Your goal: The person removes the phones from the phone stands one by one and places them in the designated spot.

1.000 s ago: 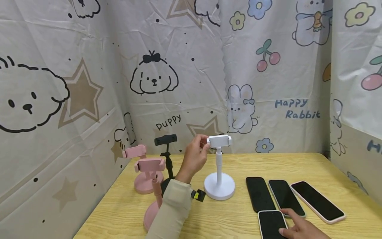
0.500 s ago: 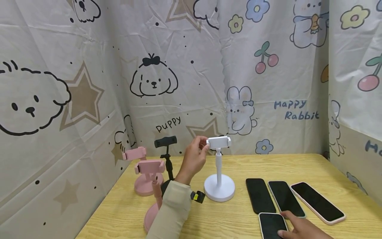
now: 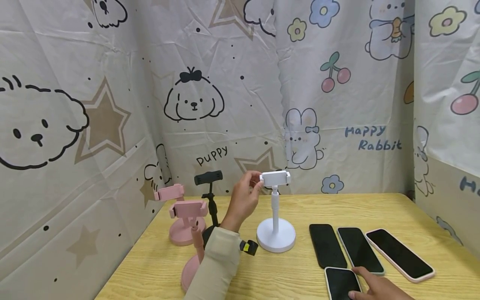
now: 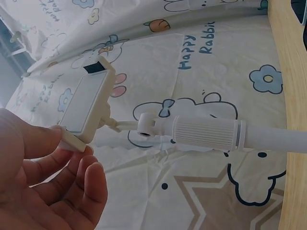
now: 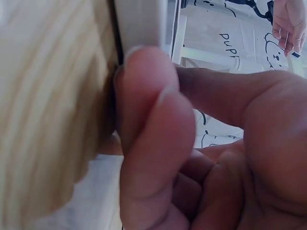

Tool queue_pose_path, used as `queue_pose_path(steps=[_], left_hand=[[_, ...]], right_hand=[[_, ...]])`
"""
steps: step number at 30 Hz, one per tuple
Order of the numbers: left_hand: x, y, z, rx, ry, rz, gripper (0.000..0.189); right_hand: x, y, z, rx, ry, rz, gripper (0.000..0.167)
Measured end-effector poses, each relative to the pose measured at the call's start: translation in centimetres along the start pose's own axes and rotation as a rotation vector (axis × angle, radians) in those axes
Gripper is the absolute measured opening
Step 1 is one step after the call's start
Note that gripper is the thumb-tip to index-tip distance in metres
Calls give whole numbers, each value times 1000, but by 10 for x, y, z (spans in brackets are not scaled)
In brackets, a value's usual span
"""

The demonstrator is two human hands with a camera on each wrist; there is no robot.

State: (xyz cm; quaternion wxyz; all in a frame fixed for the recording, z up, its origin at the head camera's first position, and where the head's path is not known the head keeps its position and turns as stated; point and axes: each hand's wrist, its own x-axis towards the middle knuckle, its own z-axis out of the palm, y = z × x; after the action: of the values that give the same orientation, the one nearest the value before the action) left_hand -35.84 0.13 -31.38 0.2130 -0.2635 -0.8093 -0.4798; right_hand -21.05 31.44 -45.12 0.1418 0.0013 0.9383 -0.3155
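A white phone stand (image 3: 275, 208) with a round base stands upright near the middle of the table. My left hand (image 3: 244, 202) pinches the left end of its clamp (image 3: 275, 178) between thumb and fingers. The left wrist view shows the thumb (image 4: 43, 140) on the clamp's lower end, with fingertips beneath. No phone is in the clamp. At the front right, my right hand (image 3: 378, 286) grips the right edge of a white-cased phone (image 3: 340, 282) that lies screen up. Its curled fingers (image 5: 148, 143) are close to the phone's pale edge (image 5: 141, 24) in the right wrist view.
Three more phones, one black (image 3: 327, 246), one dark-screened (image 3: 360, 250) and one pink-cased (image 3: 399, 254), lie behind the right hand. Left of my left arm stand two pink stands (image 3: 188, 209) and a black one (image 3: 208, 178). A printed curtain (image 3: 240, 104) surrounds the table (image 3: 292, 275).
The head view has tilted very slightly. Both hands keep their places at the white stand's clamp and the white-cased phone.
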Motion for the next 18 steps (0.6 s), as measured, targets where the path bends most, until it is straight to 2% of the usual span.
queue_pose_path(steps=[7,11,13,18], left_hand=[[-3,-1,0,1,61,-1,25],[-7,-4,-1,30,151,36,30],[-10,-5,-3,50,174,56,32],[-20,-3,-10,134,128,92,34]], right_hand=[[2,-1,0,-22,14,-5,66],[8,-1,1,-114,47,31,69],[9,-6,0,-162,58,58,70],[1,-32,-10,-200,101,45,64]])
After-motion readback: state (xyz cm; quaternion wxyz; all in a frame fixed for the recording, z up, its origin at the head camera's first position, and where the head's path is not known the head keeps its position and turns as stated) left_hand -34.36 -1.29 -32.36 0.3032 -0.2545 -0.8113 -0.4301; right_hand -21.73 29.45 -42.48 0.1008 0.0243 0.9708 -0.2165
